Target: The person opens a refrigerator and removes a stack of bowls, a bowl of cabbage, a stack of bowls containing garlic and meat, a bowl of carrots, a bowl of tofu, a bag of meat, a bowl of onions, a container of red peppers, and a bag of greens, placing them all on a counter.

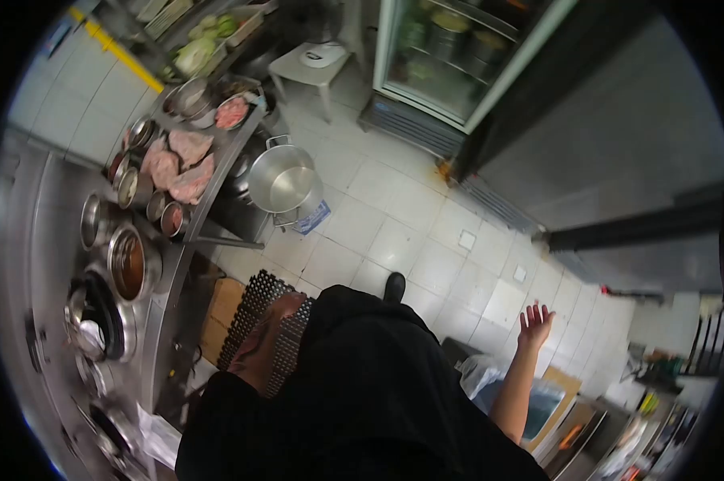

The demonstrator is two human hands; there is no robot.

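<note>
My right hand point(536, 325) is stretched out to the right above the tiled floor, fingers spread and nothing in it. On the other side, my left hand point(288, 306) hangs low beside my black clothing, over a black perforated mat point(254, 301). It is smeared by motion, and its fingers do not show clearly. Ahead of it, a large metal pot point(259, 178) with two handles stands by the counter. Large pieces of raw meat point(190, 180) lie on the steel counter point(227, 164) to the left.
Metal bowls point(97, 220) and a pot of brown liquid point(128, 268) line the left counter. A white stool point(310, 66) stands ahead, near a glass-door fridge point(446, 68). Steel cabinets point(610, 136) fill the right. A plastic bag point(481, 372) lies below my right arm.
</note>
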